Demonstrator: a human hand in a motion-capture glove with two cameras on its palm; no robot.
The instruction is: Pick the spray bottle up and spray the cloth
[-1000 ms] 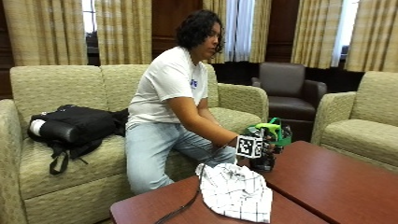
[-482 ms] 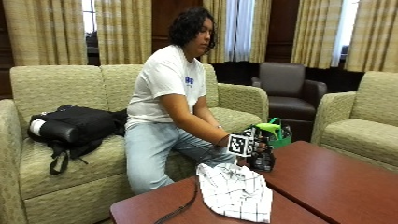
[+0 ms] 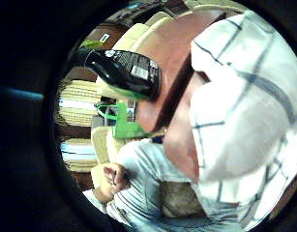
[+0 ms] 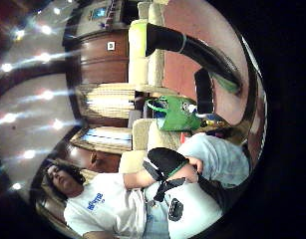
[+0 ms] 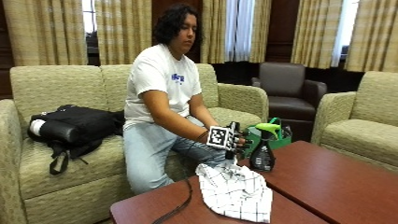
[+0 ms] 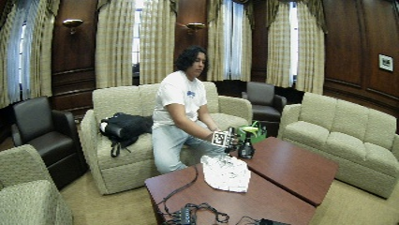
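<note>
A dark spray bottle (image 5: 262, 156) with a green trigger head stands upright on the red-brown table (image 5: 336, 186), just beyond the white checked cloth (image 5: 239, 193) crumpled near the table's edge. My gloved right hand (image 5: 240, 139) hovers above the far edge of the cloth, a little to the person's side of the bottle and apart from it. Its fingers hang loosely curled and hold nothing. The little finger side palm view has the cloth (image 3: 245, 111) close below the palm, with the bottle (image 3: 126, 70) farther out. From the thumb side the bottle (image 4: 202, 52) stands free.
A green bag (image 5: 277, 135) sits behind the bottle by the sofa. The bare left hand (image 3: 114, 176) rests on the person's lap. A black cable (image 5: 180, 205) trails over the near table, and a backpack (image 5: 74, 126) lies on the sofa.
My right hand has drawn back from the bottle toward the person and risen slightly. The bottle and cloth have stayed put.
</note>
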